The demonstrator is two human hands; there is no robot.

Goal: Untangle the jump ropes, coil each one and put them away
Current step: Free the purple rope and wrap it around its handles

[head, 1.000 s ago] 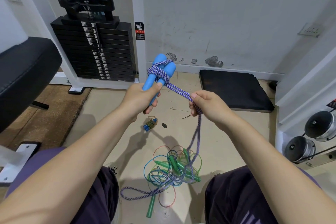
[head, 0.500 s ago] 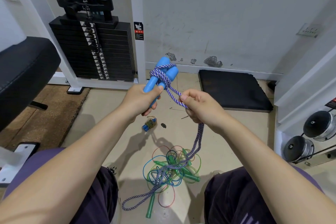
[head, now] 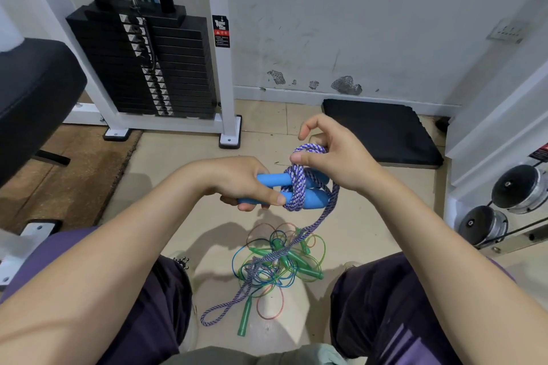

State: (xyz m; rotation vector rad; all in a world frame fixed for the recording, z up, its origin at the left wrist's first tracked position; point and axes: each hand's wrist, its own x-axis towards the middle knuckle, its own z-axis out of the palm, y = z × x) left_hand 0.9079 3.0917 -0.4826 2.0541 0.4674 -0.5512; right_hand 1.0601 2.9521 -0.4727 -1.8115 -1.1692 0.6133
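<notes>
Above tiled floor (head: pixel 184 234), left hand (head: pixel 240 181) holds blue handles (head: pixel 299 191) lying sideways, left-right.

Our left hand (head: pixel 237 181) sat knuckles-up, fingers curled closed around the handles (head: pixel 296 190), thumb pressed along the front. Our right hand (head: pixel 335 160) hovered just above and beside it, thumb and curled fingers pinching a loop of rope (head: pixel 308 148), index finger arched free. Both forearms reached forward, converging over our knees.
</notes>
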